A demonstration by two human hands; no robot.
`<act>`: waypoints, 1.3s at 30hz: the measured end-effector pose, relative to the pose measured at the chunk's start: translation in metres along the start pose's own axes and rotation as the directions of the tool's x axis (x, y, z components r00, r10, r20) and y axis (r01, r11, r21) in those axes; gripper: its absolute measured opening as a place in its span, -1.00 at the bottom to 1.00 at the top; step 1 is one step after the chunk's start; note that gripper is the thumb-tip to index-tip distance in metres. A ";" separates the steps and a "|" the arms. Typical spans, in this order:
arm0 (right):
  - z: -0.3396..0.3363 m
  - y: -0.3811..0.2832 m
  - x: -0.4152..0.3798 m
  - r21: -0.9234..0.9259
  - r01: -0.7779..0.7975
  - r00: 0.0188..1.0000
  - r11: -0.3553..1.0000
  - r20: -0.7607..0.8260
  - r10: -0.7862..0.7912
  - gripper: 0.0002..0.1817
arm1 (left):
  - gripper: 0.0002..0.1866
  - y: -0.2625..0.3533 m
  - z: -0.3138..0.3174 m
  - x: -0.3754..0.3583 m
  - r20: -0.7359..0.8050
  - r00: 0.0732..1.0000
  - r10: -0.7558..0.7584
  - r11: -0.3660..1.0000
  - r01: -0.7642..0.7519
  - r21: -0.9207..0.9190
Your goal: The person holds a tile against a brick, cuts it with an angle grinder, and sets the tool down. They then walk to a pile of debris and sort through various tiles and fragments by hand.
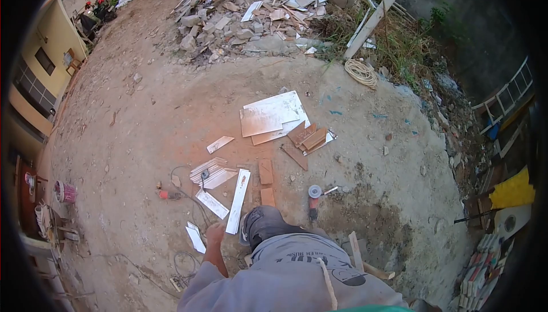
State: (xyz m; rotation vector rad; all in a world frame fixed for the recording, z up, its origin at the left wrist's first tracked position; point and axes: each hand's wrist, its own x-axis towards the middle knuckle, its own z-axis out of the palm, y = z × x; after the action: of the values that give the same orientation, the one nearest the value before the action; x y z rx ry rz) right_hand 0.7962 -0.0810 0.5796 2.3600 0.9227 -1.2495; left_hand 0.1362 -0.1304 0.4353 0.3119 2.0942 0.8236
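My left hand (216,233) hangs low by my left leg, just below a short white tile strip (212,203). Its fingers are too small and blurred to show whether they hold anything. To its right lies a long white tile strip (237,200), and to its left are small white offcuts (196,237). A dark cable (204,212) runs past the hand. My right hand is out of sight, beyond my grey shirt (319,266). Two red bricks (266,172) lie in front of my knee.
An angle grinder (313,204) lies right of my knee beside a marker-like stick (330,190). Ahead are fanned tile strips (214,174), large white tiles (271,117) and brown tile pieces (311,139). A red plug or tool (167,195) sits left. Rubble (245,26) is piled behind.
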 end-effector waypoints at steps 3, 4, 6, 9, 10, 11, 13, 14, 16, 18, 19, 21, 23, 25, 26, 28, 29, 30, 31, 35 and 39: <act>-0.007 -0.005 -0.004 -0.056 0.008 1.000 0.998 0.011 -0.007 -0.61 | -0.69 0.006 0.008 -0.022 0.001 0.999 -0.042 0.998 0.042 -0.043; -0.010 -0.010 -0.008 -0.079 0.007 1.000 0.997 0.014 -0.006 -0.61 | -0.69 0.001 0.008 -0.024 0.004 0.999 -0.054 0.998 0.054 -0.037; -0.020 -0.019 -0.016 -0.153 0.003 0.999 0.988 0.036 0.003 -0.60 | -0.69 -0.015 0.006 -0.032 0.082 0.992 -0.096 0.978 0.109 -0.178; -0.034 -0.032 -0.035 -0.252 -0.027 0.998 0.967 0.052 0.042 -0.59 | -0.65 -0.051 -0.005 -0.033 0.039 0.994 0.099 0.988 -0.103 0.118; -0.037 -0.034 -0.038 -0.272 -0.042 0.997 0.961 0.054 0.059 -0.58 | -0.64 -0.060 -0.007 -0.041 0.019 0.999 0.033 0.997 -0.034 0.072; -0.041 -0.039 -0.042 -0.277 -0.055 0.996 0.959 0.055 0.073 -0.58 | -0.63 -0.053 -0.006 -0.055 -0.021 0.996 -0.092 0.995 0.092 -0.030; -0.036 -0.027 -0.014 -0.211 -0.032 0.997 0.977 0.060 0.046 -0.57 | -0.62 -0.042 -0.006 -0.076 -0.057 0.975 -0.214 0.970 0.206 -0.126; -0.036 -0.024 -0.002 -0.239 -0.034 0.996 0.970 0.069 0.052 -0.57 | -0.61 -0.040 -0.005 -0.082 -0.065 0.967 -0.246 0.961 0.235 -0.144; -0.036 -0.022 0.010 -0.211 0.129 0.990 0.969 0.080 -0.114 -0.65 | -0.60 -0.049 -0.004 -0.082 -0.042 0.956 -0.289 0.947 0.279 -0.161; -0.041 -0.048 -0.006 -0.136 0.049 0.998 0.989 0.037 -0.044 -0.68 | -0.59 -0.056 -0.002 -0.080 -0.008 0.948 -0.318 0.935 0.312 -0.170; -0.042 -0.062 -0.016 -0.061 -0.083 0.997 0.995 -0.005 0.083 -0.68 | -0.58 -0.057 0.001 -0.078 -0.001 0.948 -0.317 0.933 0.312 -0.180; -0.042 -0.069 -0.013 -0.099 -0.086 0.996 0.991 0.008 0.087 -0.68 | -0.57 -0.059 0.004 -0.071 0.010 0.946 -0.324 0.928 0.319 -0.193; -0.039 -0.086 -0.024 -0.134 -0.087 0.996 0.987 0.022 0.091 -0.68 | -0.55 -0.057 0.001 -0.058 0.042 0.932 -0.359 0.923 0.361 -0.130; -0.034 -0.120 -0.051 -0.271 -0.078 0.997 0.959 -0.008 0.078 -0.68 | -0.54 -0.052 -0.005 -0.043 0.061 0.937 -0.345 0.926 0.350 -0.142; -0.030 -0.128 -0.053 -0.275 -0.080 0.997 0.958 -0.013 0.079 -0.68 | -0.54 -0.049 -0.008 -0.034 0.077 0.942 -0.326 0.930 0.334 -0.152; -0.018 -0.126 -0.047 -0.318 -0.036 0.999 0.947 0.022 0.045 -0.69 | -0.54 -0.033 -0.020 -0.016 0.059 0.945 -0.322 0.930 0.328 -0.168; -0.013 -0.125 -0.045 -0.336 -0.025 0.999 0.942 0.029 0.037 -0.69 | -0.54 -0.026 -0.024 -0.007 0.038 0.949 -0.313 0.932 0.315 -0.179; -0.009 -0.112 -0.031 -0.377 0.064 0.991 0.924 0.133 -0.015 -0.70 | -0.54 -0.028 -0.030 0.005 0.051 0.947 -0.316 0.929 0.320 -0.185; -0.007 -0.125 -0.038 -0.386 0.061 0.990 0.921 0.143 -0.005 -0.70 | -0.54 -0.036 -0.038 0.022 0.066 0.952 -0.299 0.933 0.306 -0.189; 0.007 -0.180 -0.073 -0.334 -0.286 0.956 0.898 -0.046 0.288 -0.71 | -0.59 -0.022 -0.063 0.073 0.002 0.983 -0.185 0.977 0.184 -0.109; 0.024 -0.160 -0.019 -0.854 -0.060 0.992 0.517 0.007 0.128 -0.57 | -0.59 0.002 -0.112 0.098 0.073 0.959 -0.272 0.914 0.282 -0.293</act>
State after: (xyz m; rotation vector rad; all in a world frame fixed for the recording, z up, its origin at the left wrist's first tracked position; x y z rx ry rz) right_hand 0.6663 0.0170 0.5854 1.5071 1.0402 -0.5682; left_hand -0.0118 -0.1313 0.4239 -0.1351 1.8917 0.9397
